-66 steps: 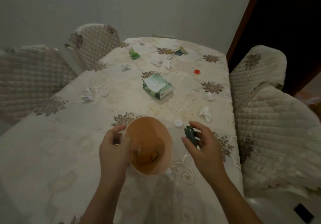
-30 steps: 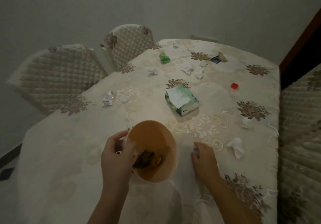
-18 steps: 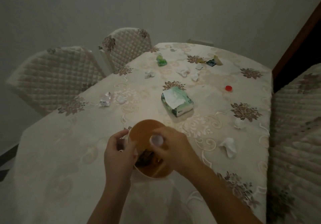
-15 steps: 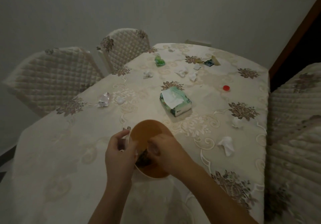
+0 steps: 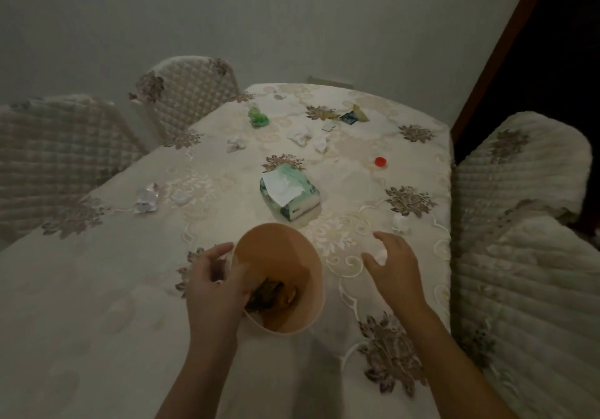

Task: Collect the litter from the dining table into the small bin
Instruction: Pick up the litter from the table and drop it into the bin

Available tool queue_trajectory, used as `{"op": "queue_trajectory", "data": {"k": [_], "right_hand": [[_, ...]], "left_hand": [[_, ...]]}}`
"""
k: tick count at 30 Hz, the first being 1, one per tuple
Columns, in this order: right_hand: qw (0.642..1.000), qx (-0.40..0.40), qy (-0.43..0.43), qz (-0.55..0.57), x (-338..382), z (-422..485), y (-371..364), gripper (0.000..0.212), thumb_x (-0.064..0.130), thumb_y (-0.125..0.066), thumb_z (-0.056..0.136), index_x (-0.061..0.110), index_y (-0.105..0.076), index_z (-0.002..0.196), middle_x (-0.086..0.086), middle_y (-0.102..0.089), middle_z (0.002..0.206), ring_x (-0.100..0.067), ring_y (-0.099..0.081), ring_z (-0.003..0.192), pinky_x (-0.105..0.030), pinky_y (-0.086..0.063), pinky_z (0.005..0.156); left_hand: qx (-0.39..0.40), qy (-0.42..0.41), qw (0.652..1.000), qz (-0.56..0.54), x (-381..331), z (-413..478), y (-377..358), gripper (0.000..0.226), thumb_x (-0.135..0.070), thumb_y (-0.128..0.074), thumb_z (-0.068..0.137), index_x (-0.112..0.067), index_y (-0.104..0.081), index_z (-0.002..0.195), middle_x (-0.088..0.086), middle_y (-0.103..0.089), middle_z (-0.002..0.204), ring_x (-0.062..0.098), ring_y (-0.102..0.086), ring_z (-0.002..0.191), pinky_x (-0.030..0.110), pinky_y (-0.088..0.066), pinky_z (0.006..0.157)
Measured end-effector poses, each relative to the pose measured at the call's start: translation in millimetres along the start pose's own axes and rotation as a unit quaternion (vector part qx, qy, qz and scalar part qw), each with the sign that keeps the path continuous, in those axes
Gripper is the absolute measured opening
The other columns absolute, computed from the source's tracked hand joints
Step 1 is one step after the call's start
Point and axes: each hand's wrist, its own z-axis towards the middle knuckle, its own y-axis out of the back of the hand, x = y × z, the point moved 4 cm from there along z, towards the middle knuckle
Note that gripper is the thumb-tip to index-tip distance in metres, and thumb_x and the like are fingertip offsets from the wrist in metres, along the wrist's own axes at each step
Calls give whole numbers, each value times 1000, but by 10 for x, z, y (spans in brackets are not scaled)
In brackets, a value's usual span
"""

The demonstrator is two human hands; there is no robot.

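Since half a second ago, my view shows the right hand [image 5: 394, 269] has come out of the small bin [image 5: 276, 249] and moved off to the right. It hovers low over the dining table [image 5: 97, 288], palm down, fingers spread and relaxed, holding nothing. A bit of white scrap [image 5: 380, 254] shows between its thumb and forefinger, mostly hidden by the hand.

The left hand [image 5: 214, 285] grips the bin's left rim, fingers curled around the edge. The two hands are apart, with the bin between them. The bin is a peach-coloured round tub standing on the near part of the table, tilted slightly towards me. Dark wrappers [image 5: 266, 292] lie at its bottom.

Litter lies on the patterned cloth. A crumpled white paper [image 5: 401, 222] sits just beyond the right hand. A red cap [image 5: 380, 161] lies further back on the right. A clear crinkled wrapper [image 5: 147, 197] lies at the left edge. Near the far end are a green wrapper [image 5: 258, 119], several white paper pieces [image 5: 302, 136] and a blue and yellow wrapper [image 5: 352, 116].

A green tissue box [image 5: 289, 192] rests in the middle of the table, just behind the bin. Quilted chairs [image 5: 191, 93] stand on both sides.
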Motion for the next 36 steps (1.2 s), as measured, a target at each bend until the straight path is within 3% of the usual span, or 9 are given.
{"op": "queue_trajectory", "data": {"k": [3, 6, 14, 19, 22, 27, 31, 33, 36], "right_hand": [[994, 72, -64, -60, -438, 152, -173, 61, 22, -67, 79, 10, -37, 132, -22, -31, 142, -39, -29, 127, -43, -29, 103], [987, 120, -64, -90, -626, 221, -349, 56, 22, -60, 84, 16, -35, 134, -20, -21, 148, -38, -22, 131, -43, -27, 105], [999, 26, -21, -32, -683, 204, -418, 29, -8, -53, 80, 0, -61, 107, -24, -58, 112, -39, -53, 103, -35, -41, 86], [983, -76, 8, 165, 16, 91, 28, 27, 6, -62, 82, 20, -59, 104, -6, -63, 96, -11, -57, 78, -5, -38, 65], [961, -18, 86, 264, 661, -128, 179, 31, 10, -68, 77, 32, -54, 93, 13, -61, 89, 0, -59, 79, -5, -44, 65], [944, 142, 273, 121, 1333, -505, -316, 31, 12, -64, 78, 18, -57, 107, -1, -61, 109, -4, -52, 95, -13, -43, 83], [929, 196, 308, 62, 1596, -756, -692, 39, 19, -62, 81, 19, -53, 119, -3, -53, 129, -16, -44, 120, -26, -35, 99], [924, 183, 321, 96, 1760, -841, -753, 34, 19, -64, 79, 17, -59, 112, -4, -58, 123, -13, -49, 113, -23, -39, 96], [929, 134, 307, 160, 1960, -909, -796, 22, 23, -61, 78, 15, -65, 98, 0, -66, 99, 1, -53, 92, -3, -38, 82]], "left_hand": [[1, -1, 1000, 1, 13, 24, -123, 16, -21, -66, 81, -30, -59, 92, 29, -58, 99, 34, -57, 76, 42, -50, 64], [-6, -2, 1000, 4, 31, 67, -208, 14, -24, -66, 81, -30, -59, 91, 30, -57, 99, 40, -59, 81, 43, -49, 63], [-4, -6, 1000, 21, 48, 134, -323, 19, -38, -70, 74, -36, -60, 90, 26, -57, 101, 43, -59, 91, 52, -52, 71], [-9, -3, 1000, 4, 58, 138, -285, 15, -24, -65, 82, -35, -59, 89, 28, -56, 102, 36, -57, 83, 42, -50, 64], [-17, -5, 1000, 6, 44, 105, -207, 15, -24, -65, 82, -35, -58, 89, 20, -59, 96, 36, -60, 85, 41, -52, 62], [-51, 9, 999, -8, 41, 31, 112, 15, -24, -63, 84, -32, -58, 95, 19, -61, 96, 39, -62, 89, 40, -53, 66], [-90, 11, 996, -12, 51, 17, 532, 15, -23, -63, 83, -34, -57, 91, 15, -61, 88, 39, -61, 84, 41, -52, 67], [-108, 9, 994, -13, 79, 41, 780, 16, -22, -64, 82, -32, -58, 94, 13, -60, 85, 40, -61, 84, 42, -51, 66], [-136, 8, 991, -10, 120, 115, 1191, 18, -25, -65, 82, -28, -59, 99, 11, -61, 85, 37, -62, 85, 43, -51, 66]]}}
